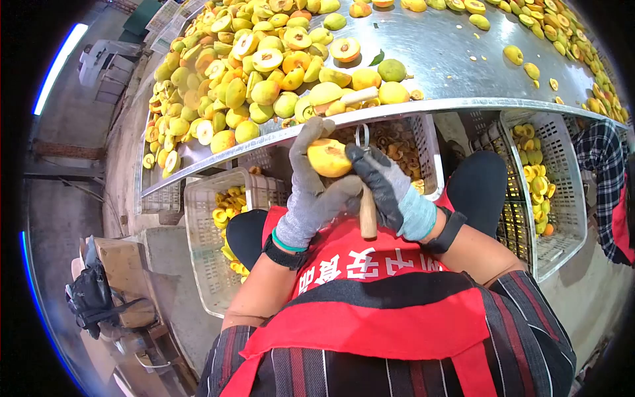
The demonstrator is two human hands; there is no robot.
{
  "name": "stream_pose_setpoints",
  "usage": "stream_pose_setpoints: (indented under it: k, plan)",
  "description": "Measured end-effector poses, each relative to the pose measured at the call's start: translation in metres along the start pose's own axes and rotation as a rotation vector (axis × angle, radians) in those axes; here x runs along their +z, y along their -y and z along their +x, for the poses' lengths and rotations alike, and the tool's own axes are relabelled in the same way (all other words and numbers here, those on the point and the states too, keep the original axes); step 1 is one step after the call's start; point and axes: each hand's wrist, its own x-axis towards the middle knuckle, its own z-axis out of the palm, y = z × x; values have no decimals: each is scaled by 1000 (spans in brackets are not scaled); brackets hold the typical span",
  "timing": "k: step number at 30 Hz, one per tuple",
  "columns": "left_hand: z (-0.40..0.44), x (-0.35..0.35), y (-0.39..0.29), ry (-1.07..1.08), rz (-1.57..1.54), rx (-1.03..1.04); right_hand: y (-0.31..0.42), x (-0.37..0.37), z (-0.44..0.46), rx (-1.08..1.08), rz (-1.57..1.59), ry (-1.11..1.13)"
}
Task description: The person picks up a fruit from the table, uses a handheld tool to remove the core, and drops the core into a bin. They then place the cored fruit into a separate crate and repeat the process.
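Left hand (311, 182) grips smooth halved fruit (329, 158); right hand (391, 192), wooden-handled tool (368, 215). Perforated crates (563, 198) either side of them: yellow fruit pieces (539, 188).

A metal table (423, 46) stands over a grey floor (570, 283). Boxes (120, 257) stand at the lower left, and a bright light strip (59, 69) shines at the upper left

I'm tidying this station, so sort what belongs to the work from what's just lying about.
In the work:
cut fruit in the left hand
wooden-handled tool in the right hand
fruit pile on the metal table
crate of cut pieces

Seemingly just lying about:
cardboard box
black bag
leaf
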Motion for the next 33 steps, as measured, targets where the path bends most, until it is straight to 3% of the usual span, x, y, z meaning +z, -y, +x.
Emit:
stream_pose_setpoints:
  k: [1,3,6,9,11,12,13,15,18,20,21,23,26,28,31,32,33]
  plan:
    - [-1,-3,-2,95,12,99,0,-3,0,1,-1,0]
    - [3,-14,-11,36,-203,-337,1,-10,1,-75,-280,189]
    - [5,-16,-23,11,-914,-379,8,-7,-6,-146,-387,160]
    - [8,-31,-24,157,-1063,-439,22,-3,-11,-133,-544,148]
    - [9,-29,-24,92,-1063,-490,26,-1,-12,-410,-1017,133]
    - [8,-32,-23,127,-1015,-492,29,-4,-11,-759,-1321,232]
    - [9,-33,-25,160,-967,-493,30,-2,-11,-759,-1322,230]
    - [7,-28,-27,102,-889,-508,31,3,-12,-548,-1309,166]
    - [1,-36,-16,71,-946,-538,29,-1,-8,-586,-1334,175]
    - [-1,-43,-7,348,-977,-414,26,-2,-4,-637,-1377,202]
    - [-2,-39,-11,348,-978,-415,22,-2,-1,-649,-1328,198]
    - [-4,-21,-27,30,-622,-447,19,1,-1,-658,-1279,194]
    - [-1,-14,-34,20,-537,-372,19,5,-4,-477,-1218,148]
    - [0,-12,-34,37,-489,-334,15,0,0,-655,-1357,224]
    - [-3,-9,-29,14,-397,-240,7,5,-3,-484,-1258,153]
    - [-3,-9,-25,2,-361,-222,-4,0,3,-636,-1310,177]
    - [-4,-9,-23,-11,-324,-205,0,5,-1,-633,-1310,176]
